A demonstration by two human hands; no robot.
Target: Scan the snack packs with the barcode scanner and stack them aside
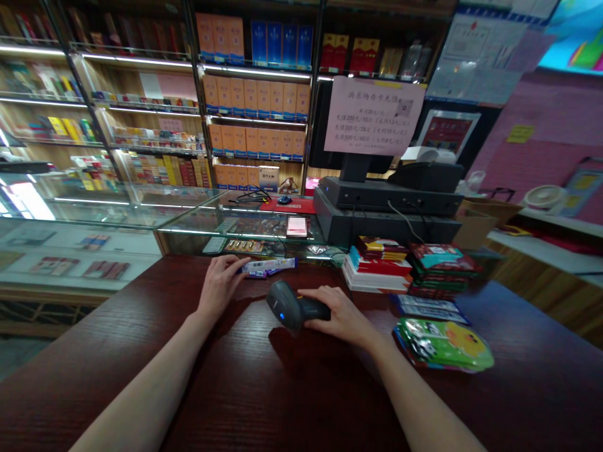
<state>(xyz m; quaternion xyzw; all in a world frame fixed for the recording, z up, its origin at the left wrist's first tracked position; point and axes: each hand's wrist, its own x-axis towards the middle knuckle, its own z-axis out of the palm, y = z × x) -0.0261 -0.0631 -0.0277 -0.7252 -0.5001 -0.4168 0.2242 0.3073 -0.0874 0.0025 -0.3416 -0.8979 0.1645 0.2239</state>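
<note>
The left hand (220, 285) pinches one end of a slim wrapped packet (272, 265), which stretches toward three o'clock. The right hand (340, 314) grips a barcode scanner (291, 306); the packet lies at eleven o'clock from its head.

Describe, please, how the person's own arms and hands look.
The left hand and right hand are bare, without gloves; no rings, watch or bracelet can be made out. The forearms are bare too, with no sleeves in view.
</note>
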